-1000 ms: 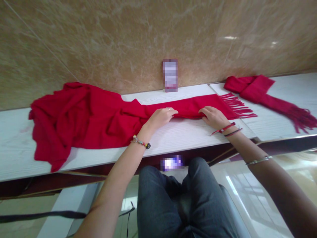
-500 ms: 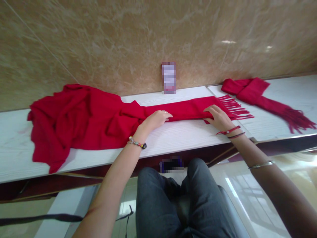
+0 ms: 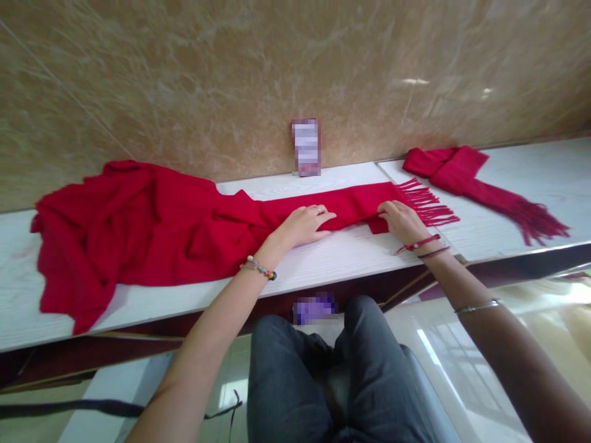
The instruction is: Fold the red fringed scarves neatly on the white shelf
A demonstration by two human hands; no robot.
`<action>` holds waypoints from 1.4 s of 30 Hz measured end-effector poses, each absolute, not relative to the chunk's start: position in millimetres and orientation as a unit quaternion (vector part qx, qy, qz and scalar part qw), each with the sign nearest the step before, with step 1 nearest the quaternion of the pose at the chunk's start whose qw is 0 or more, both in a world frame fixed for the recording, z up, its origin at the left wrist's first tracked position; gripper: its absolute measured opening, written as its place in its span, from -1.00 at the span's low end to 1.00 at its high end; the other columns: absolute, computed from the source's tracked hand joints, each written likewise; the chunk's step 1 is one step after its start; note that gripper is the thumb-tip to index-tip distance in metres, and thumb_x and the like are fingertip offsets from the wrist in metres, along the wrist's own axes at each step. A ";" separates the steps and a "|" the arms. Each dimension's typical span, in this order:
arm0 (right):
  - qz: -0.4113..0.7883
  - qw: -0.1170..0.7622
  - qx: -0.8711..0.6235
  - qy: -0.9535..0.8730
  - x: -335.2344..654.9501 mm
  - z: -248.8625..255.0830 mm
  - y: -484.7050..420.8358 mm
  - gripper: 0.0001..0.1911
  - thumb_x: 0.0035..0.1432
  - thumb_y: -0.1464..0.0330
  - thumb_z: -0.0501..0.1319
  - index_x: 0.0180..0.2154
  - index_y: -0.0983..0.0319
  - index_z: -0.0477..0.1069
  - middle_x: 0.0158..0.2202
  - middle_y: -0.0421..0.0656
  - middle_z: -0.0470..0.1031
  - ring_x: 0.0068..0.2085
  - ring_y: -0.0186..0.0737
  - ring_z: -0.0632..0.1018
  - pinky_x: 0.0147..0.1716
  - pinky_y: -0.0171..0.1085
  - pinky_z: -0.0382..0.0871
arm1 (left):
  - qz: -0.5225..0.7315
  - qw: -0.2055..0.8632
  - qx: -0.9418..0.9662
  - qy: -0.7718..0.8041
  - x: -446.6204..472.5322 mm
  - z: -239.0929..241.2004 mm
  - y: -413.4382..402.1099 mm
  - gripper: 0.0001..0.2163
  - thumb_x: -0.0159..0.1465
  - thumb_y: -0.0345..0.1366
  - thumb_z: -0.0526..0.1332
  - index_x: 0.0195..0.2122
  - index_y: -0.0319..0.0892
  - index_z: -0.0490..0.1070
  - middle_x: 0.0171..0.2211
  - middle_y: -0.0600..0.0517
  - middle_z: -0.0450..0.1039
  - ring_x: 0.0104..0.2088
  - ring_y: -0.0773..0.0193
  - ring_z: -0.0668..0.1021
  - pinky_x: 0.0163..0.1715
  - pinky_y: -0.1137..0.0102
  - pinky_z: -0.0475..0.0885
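A red fringed scarf (image 3: 175,234) stretches along a white tabletop (image 3: 341,246). Its left part lies bunched in loose folds, while its right part forms a narrow flat strip ending in fringe. My left hand (image 3: 307,225) rests on the near edge of the strip, thumb and fingers apart. Close to the fringed end, my right hand (image 3: 402,220) pinches the near edge between thumb and fingers. A small flap of the scarf sticks out below that edge, just left of my right hand.
A second red scarf (image 3: 466,175), folded over itself with fringe, lies to the right. A blurred-out upright card-like object (image 3: 306,147) stands against the marbled wall (image 3: 231,80). Below the table edge is a blurred purple object (image 3: 315,309) near my knees.
My left hand has slid right along the strip's near edge. My right hand's fingers have drawn together on the edge, and more of the flap shows below it. The view has shifted slightly.
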State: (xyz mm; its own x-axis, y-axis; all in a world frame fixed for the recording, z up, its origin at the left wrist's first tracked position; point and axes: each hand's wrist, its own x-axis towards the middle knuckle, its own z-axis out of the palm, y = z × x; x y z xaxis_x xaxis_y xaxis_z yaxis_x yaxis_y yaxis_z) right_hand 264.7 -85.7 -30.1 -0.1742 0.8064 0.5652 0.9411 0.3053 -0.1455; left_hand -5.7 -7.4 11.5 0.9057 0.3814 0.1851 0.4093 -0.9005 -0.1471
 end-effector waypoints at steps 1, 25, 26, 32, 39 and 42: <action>-0.117 0.288 -0.579 -0.754 265.1 -30.8 -85.0 -0.86 0.21 0.44 0.01 -0.34 0.20 0.32 -0.44 -0.07 0.46 -0.36 -0.12 0.46 -0.37 -0.22 0.34 | -0.073 0.100 -0.974 -0.192 4.1 13.0 -11.1 -0.59 0.28 -0.15 0.18 0.11 -0.22 0.34 -0.01 -0.15 0.41 -0.06 0.12 0.51 -0.12 0.31 0.41; -0.143 0.277 -0.623 -0.717 283.6 -25.0 -102.3 -0.76 0.16 0.42 0.05 -0.36 0.22 0.50 -0.41 -0.04 0.52 -0.34 -0.11 0.50 -0.34 -0.18 0.38 | -0.120 0.025 -0.971 -0.205 38.7 1.9 -9.6 -0.80 0.34 -0.37 0.09 -0.07 -0.23 0.43 -0.15 -0.07 0.43 -0.17 0.24 0.52 -0.24 0.43 0.41; -0.145 0.278 -0.621 -0.718 283.8 -25.1 -102.7 -0.75 0.16 0.42 0.04 -0.36 0.23 0.50 -0.41 -0.04 0.53 -0.34 -0.11 0.50 -0.33 -0.18 0.39 | -0.120 0.028 -0.971 -0.205 38.5 2.5 -10.1 -0.80 0.34 -0.38 0.09 -0.07 -0.23 0.43 -0.15 -0.07 0.43 -0.16 0.24 0.51 -0.21 0.43 0.41; -0.147 0.277 -0.615 -0.723 283.8 -23.5 -108.2 -0.78 0.16 0.40 0.07 -0.36 0.19 0.50 -0.38 -0.07 0.53 -0.31 -0.10 0.50 -0.27 -0.15 0.41 | -0.104 0.010 -0.979 -0.175 37.6 2.1 -10.9 -0.80 0.32 -0.47 0.08 -0.12 -0.28 0.45 -0.17 -0.09 0.41 -0.17 0.26 0.50 -0.11 0.40 0.40; -0.110 0.286 -0.589 -0.748 287.4 -24.4 -115.8 -0.70 0.07 0.46 0.09 -0.20 0.18 0.53 -0.12 -0.06 0.53 -0.06 -0.03 0.52 -0.04 -0.04 0.42 | -0.055 -0.045 -0.987 -0.146 35.7 -1.9 -15.3 -0.59 0.27 -0.56 0.02 0.14 -0.20 0.26 0.21 -0.09 0.24 0.18 0.18 0.32 0.13 0.26 0.24; -0.060 0.263 -0.582 -0.767 288.5 -26.8 -114.4 -0.60 0.11 0.49 0.03 -0.10 0.15 0.52 -0.06 -0.13 0.54 0.00 -0.08 0.52 0.02 -0.06 0.42 | -0.034 -0.046 -0.983 -0.176 35.7 -2.7 -15.9 -0.48 0.28 -0.54 0.02 0.26 -0.08 0.10 0.32 -0.05 0.02 0.31 0.05 0.08 0.18 -0.01 0.08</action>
State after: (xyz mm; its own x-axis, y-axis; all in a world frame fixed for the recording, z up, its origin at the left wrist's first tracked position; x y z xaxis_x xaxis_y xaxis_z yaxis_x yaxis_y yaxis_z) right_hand 288.5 -114.4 -26.8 -0.1839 0.8613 0.4736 0.9247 0.3150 -0.2138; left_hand 35.7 -15.9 -2.7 0.9359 0.3488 0.0497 0.3427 -0.9339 0.1019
